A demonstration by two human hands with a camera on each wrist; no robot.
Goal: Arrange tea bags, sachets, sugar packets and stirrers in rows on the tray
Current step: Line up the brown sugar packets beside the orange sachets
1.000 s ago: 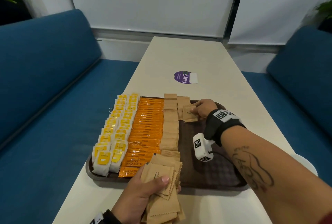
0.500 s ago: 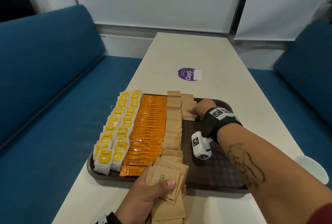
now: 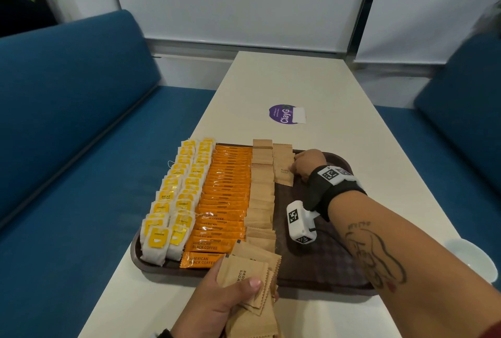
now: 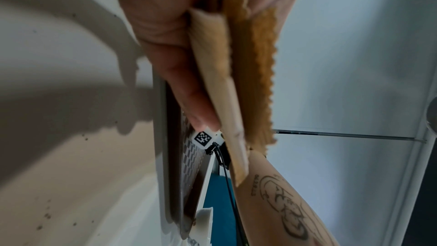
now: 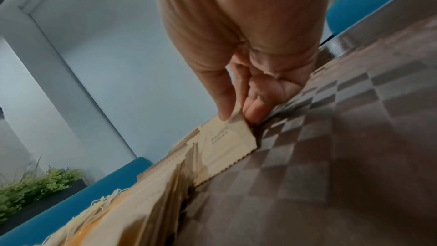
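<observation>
On the dark brown checkered plastic tray (image 3: 325, 278), a brown paper sugar packet (image 3: 283, 175), lifted a second ago, is now laid flat, still pinched by the right hand (image 3: 307, 164); a spare packet stack (image 3: 252, 283) is clutched by the left hand (image 3: 217, 308).

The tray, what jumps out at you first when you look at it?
The bright rows on the brown tray: white tea bags with yellow tags on its left side, then orange coffee sachets, then brown sugar packets. At the far end the right hand pinches a sugar packet in a new short row, while the left hand grips a fan of spare packets at the near edge.
</observation>
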